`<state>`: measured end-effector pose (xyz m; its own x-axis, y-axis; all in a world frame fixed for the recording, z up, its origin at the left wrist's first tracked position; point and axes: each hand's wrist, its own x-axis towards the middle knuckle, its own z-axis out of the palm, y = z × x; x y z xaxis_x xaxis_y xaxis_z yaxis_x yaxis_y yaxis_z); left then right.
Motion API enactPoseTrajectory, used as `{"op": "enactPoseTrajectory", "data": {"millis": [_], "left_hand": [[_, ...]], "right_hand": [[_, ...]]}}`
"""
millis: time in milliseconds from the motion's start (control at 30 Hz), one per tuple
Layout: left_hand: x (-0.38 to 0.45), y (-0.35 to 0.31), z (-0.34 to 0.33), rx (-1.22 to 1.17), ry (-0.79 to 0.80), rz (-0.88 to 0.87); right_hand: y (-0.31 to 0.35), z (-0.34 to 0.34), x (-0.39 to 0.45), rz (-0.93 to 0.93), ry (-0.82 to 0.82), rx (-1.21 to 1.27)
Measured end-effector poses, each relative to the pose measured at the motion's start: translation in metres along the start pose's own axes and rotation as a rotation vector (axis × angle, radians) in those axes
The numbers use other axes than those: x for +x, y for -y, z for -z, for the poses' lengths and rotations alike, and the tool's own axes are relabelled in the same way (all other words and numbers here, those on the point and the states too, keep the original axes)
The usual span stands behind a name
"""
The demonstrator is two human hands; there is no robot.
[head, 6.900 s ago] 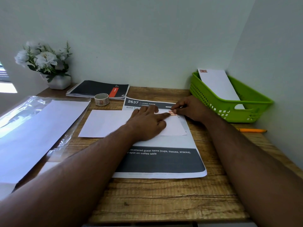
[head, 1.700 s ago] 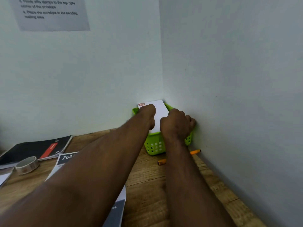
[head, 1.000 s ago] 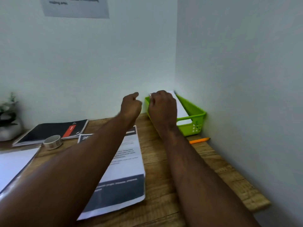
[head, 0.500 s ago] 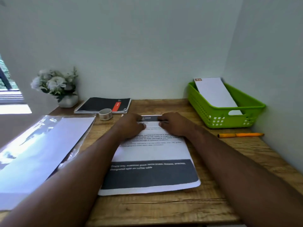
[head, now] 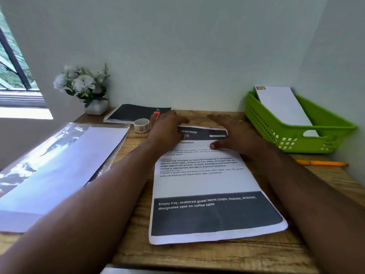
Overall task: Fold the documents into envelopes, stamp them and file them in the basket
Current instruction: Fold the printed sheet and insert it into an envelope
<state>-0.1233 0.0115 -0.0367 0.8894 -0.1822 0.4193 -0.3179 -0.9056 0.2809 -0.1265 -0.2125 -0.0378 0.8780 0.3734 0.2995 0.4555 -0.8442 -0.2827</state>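
2 hands, left hand (head: 167, 131) and right hand (head: 235, 135), lie flat, fingers apart, on the sheet (head: 205, 182) on the tabletop (head: 207, 254); uneven pressure could skew its fold.

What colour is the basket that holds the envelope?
Bright green: the basket, seen in the head view, at the desk's right.

Tape roll (head: 141, 125) and basket (head: 276, 127) flank bare desk (head: 197, 115).

Bright window (head: 11, 76) daylight, blurred hands
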Motion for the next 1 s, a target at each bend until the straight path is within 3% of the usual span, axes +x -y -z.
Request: {"op": "enactPoseTrajectory", "data": {"millis": [100,167,267,333,400,500,567,667,800,1000], "left_hand": [[-0.001,-0.006,0.000,-0.129,-0.158,-0.044],[-0.004,-0.009,0.001,-0.142,-0.281,-0.091],[-0.010,-0.014,0.003,-0.056,-0.491,-0.156],[-0.011,-0.017,0.005,0.037,-0.558,-0.164],[-0.012,-0.020,0.006,0.107,-0.421,-0.110],[-0.015,-0.024,0.002,0.134,-0.006,-0.001],[-0.016,-0.024,-0.003,0.081,0.155,0.041],[-0.014,-0.025,-0.008,-0.055,0.203,0.047],[-0.012,-0.026,-0.016,-0.173,0.250,0.073],[-0.010,-0.023,-0.031,0.026,0.302,-0.023]], "right_hand": [[-0.001,-0.002,0.001,-0.038,-0.098,-0.152],[-0.001,-0.001,0.004,0.009,-0.282,-0.251],[0.001,0.004,0.010,0.140,-0.687,-0.390],[0.006,0.005,0.011,0.145,-0.767,-0.422],[0.005,-0.001,0.013,0.133,-0.627,-0.410],[0.005,-0.005,0.012,0.091,-0.248,-0.306],[0.005,-0.006,0.008,0.069,-0.082,-0.285],[0.007,-0.004,0.005,0.023,0.100,-0.137],[0.008,0.000,0.005,-0.033,0.203,-0.050],[0.016,-0.005,0.006,-0.065,0.222,-0.076]]}}
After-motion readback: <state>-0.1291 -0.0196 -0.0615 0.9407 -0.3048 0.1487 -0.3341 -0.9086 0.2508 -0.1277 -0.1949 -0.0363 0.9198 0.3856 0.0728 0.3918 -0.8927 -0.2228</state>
